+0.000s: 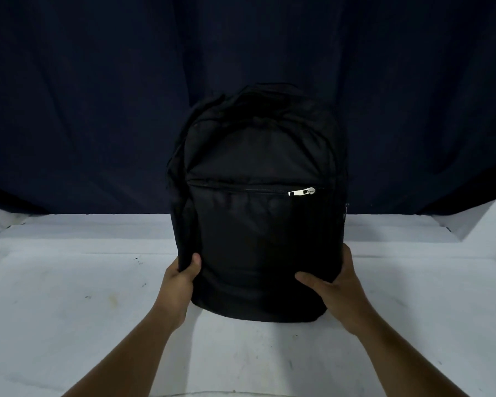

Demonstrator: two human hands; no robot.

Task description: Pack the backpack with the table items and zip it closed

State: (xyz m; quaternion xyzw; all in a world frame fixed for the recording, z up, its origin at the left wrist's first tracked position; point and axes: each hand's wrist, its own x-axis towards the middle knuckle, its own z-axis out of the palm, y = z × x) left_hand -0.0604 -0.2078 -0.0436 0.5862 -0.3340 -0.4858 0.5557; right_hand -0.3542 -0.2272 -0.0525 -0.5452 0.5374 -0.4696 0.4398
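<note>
1. Head view, position. A black backpack [258, 202] stands on the white table [69, 296] at the middle of the scene, its front panel facing the camera and a dark curtain [98, 81] hanging behind it at the far side.
2. Head view, hands. The left hand [181, 279] grips the lower left edge of the backpack, thumb laid on the front and fingers hidden behind the side. The right hand [330, 282] grips the lower right corner the same way, thumb pressed flat on the front fabric. Both hands hold the pack between them.
3. Head view, closures. The front pocket zipper [301, 192] has its silver pull at the right end of its track, so that pocket looks closed. The main zipper along the top arch is too dark to read. A small glint of metal shows at the right edge, possibly a 2nd pull.
4. Head view, contents. Nothing inside can be seen, and no loose items show on the table. The body looks rounded, which suggests it is filled.
5. Handling, as a judgement. The fabric is soft and creases at the top, so the pack will sag if lifted by 1 corner. A 2-handed hold low on the sides, as here, or the top loop, suits it best. Its weight cannot be told.
</note>
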